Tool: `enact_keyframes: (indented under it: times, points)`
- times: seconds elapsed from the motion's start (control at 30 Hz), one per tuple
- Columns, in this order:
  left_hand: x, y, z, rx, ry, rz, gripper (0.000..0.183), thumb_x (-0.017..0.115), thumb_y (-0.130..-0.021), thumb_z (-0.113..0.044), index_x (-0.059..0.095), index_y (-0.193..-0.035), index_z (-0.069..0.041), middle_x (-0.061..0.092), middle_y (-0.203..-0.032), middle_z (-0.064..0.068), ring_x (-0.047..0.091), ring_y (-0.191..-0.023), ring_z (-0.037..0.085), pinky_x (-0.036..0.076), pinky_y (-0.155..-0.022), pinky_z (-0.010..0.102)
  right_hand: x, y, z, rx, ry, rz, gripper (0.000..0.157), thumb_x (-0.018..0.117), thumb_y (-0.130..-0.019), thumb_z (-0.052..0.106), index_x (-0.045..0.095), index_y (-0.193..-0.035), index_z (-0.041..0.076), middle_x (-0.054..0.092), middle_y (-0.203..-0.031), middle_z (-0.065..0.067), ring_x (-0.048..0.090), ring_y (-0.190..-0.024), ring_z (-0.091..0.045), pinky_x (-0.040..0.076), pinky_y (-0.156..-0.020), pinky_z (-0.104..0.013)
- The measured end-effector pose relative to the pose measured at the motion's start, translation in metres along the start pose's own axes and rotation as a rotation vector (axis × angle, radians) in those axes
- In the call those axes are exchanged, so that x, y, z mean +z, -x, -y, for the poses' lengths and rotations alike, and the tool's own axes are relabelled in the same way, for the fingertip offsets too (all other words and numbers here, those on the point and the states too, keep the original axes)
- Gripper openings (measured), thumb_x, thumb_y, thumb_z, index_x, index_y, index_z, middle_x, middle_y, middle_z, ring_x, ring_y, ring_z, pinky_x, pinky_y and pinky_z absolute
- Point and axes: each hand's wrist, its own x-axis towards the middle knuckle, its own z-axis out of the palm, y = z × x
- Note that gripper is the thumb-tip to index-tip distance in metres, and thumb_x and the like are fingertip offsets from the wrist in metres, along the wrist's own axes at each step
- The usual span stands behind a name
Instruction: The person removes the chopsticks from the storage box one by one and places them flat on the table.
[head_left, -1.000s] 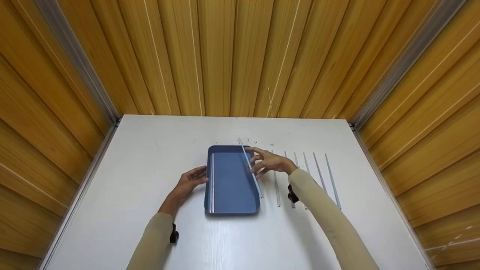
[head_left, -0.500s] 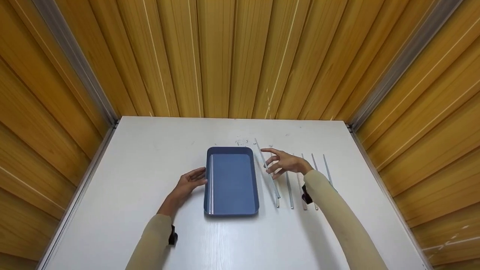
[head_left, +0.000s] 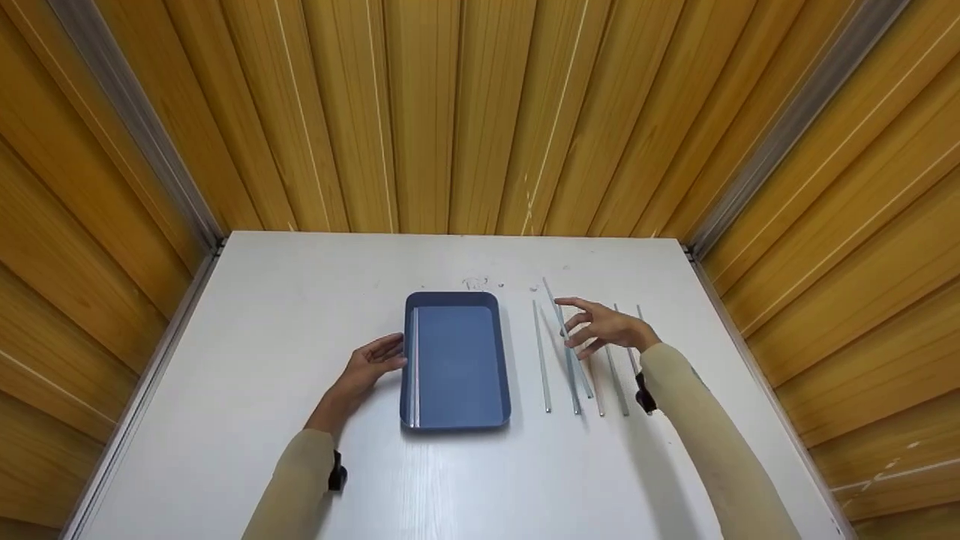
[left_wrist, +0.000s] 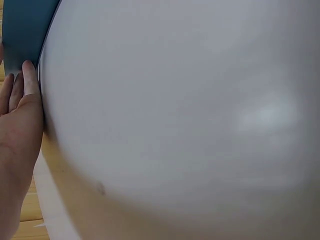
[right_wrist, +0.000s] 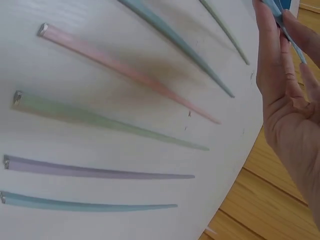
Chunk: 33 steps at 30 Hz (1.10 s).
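A blue rectangular tray (head_left: 465, 367) lies on the white table with chopsticks (head_left: 415, 367) along its left inner side. My left hand (head_left: 373, 364) touches the tray's left outer wall with extended fingers, as the left wrist view also shows. In my right hand (head_left: 600, 326) a light blue chopstick (head_left: 551, 294) is pinched, tilted over the others on the table. Spread below and beside that hand are several pastel chopsticks, among them a pink one (right_wrist: 130, 77), a green one (right_wrist: 100, 120), a purple one (right_wrist: 100, 170) and a blue one (right_wrist: 90, 202).
Wood-patterned panels (head_left: 420, 112) enclose the white table (head_left: 315, 285) at the back and both sides. Small dark marks (head_left: 475, 283) show on the tabletop behind the tray. Both forearms wear beige sleeves with a black wrist device.
My right hand has carried the light blue chopstick rightward, from over the tray's right edge to above the chopsticks on the table. My left hand stays at the tray.
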Motion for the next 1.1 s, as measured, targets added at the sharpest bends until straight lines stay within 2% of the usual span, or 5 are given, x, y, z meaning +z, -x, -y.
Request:
enact_keyframes:
  times: [0.2,0.4,0.8,1.1]
  points:
    - [-0.001,0.000,0.001,-0.005,-0.009,-0.008,0.066,0.074,-0.091,-0.002,0.046,-0.151,0.001,0.047,-0.156,0.023,0.044,-0.148,0.036,0.052,-0.106,0.021,-0.019,0.020,-0.015,0.048,0.016,-0.039,0.088,0.065,-0.095,-0.006,0.016,-0.165,0.014,0.052,-0.125,-0.017,0.071,-0.102,-0.022,0.066,-0.080,-0.038]
    - [-0.001,0.001,0.001,-0.011,0.015,-0.014,0.066,0.075,-0.091,-0.003,0.047,-0.150,0.000,0.048,-0.156,0.021,0.045,-0.147,0.034,0.051,-0.107,0.022,-0.038,0.041,-0.031,0.088,0.030,-0.065,0.088,0.065,-0.095,-0.005,0.014,-0.165,0.010,0.051,-0.129,-0.023,0.071,-0.103,-0.023,0.065,-0.081,-0.038]
    - [-0.003,0.001,-0.001,-0.011,0.008,-0.010,0.066,0.075,-0.091,-0.002,0.046,-0.151,0.001,0.047,-0.156,0.022,0.043,-0.148,0.035,0.052,-0.105,0.020,-0.066,0.076,-0.060,0.176,0.002,-0.106,0.093,0.068,-0.094,-0.002,0.009,-0.165,0.008,0.047,-0.135,-0.026,0.070,-0.106,-0.022,0.064,-0.087,-0.039]
    - [0.001,0.002,-0.001,-0.012,0.014,-0.009,0.069,0.075,-0.091,-0.004,0.044,-0.152,0.002,0.044,-0.158,0.023,0.040,-0.150,0.036,0.051,-0.107,0.022,-0.087,0.097,-0.084,0.187,-0.007,-0.121,0.091,0.067,-0.095,-0.001,0.006,-0.163,0.003,0.053,-0.125,-0.021,0.069,-0.099,-0.018,0.064,-0.087,-0.040]
